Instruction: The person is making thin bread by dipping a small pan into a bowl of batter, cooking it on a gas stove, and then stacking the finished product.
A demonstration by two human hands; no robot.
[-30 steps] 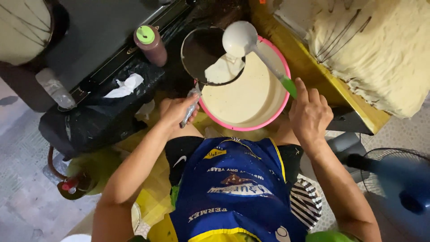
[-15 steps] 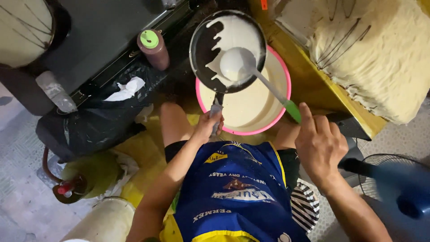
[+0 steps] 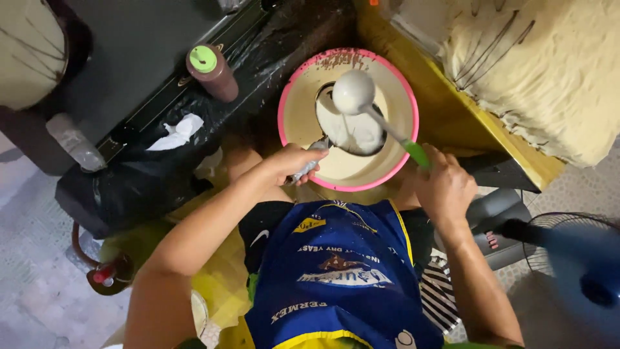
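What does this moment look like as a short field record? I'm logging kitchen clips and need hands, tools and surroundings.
left hand: grips the metal handle of a small dark pan, held over the basin
right hand: holds the green-handled ladle above the pan
basin: pink-rimmed, holds pale batter
pan contents: white batter covering part of it
bottle: brown, green cap, stands left of the basin
fan: at lower right
apron: blue, worn by the person

Blue apron (image 3: pixel 342 271) with yellow trim and printed logos; black shirt beneath, bare forearms
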